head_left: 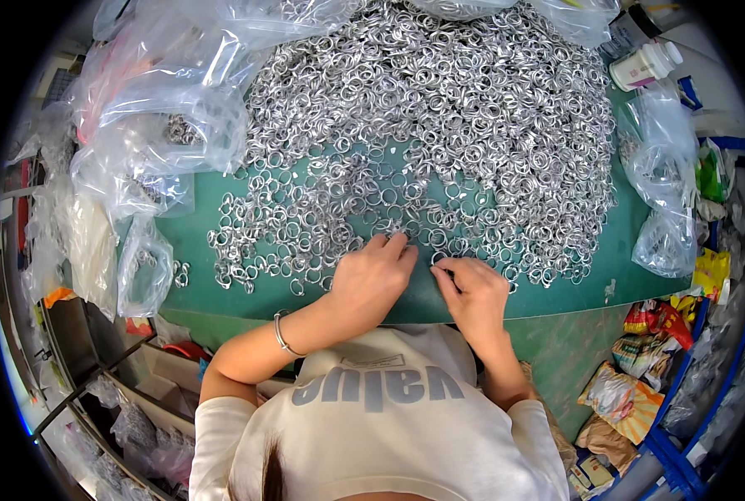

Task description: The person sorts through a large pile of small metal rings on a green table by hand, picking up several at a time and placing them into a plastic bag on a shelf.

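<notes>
Where the green work mat (222,209) meets its near edge, the left hand (371,280) lies palm down with fingers loosely extended onto the metal rings (439,108), and the right hand (473,292) curls beside it, fingertips pinching at a ring, though I cannot tell whether one is held. The rings heap from the far edge toward the middle. Clear plastic bags (147,100) crowd the left edge; a white bottle (644,65) stands at the far right corner, and snack packets (631,392) fill a blue crate below the right edge.
</notes>
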